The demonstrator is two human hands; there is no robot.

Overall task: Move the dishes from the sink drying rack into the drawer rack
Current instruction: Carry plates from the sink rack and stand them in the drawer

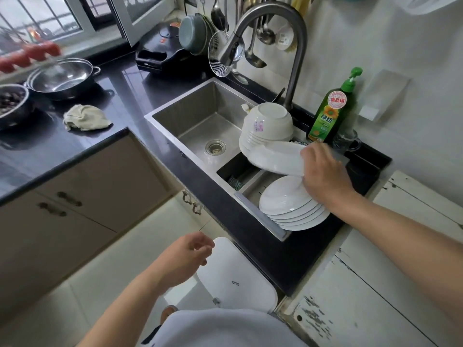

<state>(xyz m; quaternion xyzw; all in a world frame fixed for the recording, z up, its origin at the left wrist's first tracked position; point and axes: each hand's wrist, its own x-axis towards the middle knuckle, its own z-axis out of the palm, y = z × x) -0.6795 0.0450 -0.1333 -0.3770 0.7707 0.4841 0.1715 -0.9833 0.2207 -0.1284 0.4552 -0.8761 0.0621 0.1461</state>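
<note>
A steel drying rack [258, 207] sits in the right part of the sink. In it stand several white plates [293, 206], leaning in a row. Behind them is a stack of upturned white bowls [266, 126]. My right hand [323, 171] grips the edge of one white plate [275, 157], held tilted above the rack between the bowls and the plate row. My left hand [185, 261] hangs below the counter edge with loosely curled fingers and holds nothing. No drawer rack is in view.
The faucet [283, 28] arches over the sink basin [200, 121]. A green detergent bottle [330, 111] and a glass mug [347, 142] stand right of the bowls. A white bin lid [238, 276] is below the counter. A cloth [85, 117] and steel pots [62, 76] lie at left.
</note>
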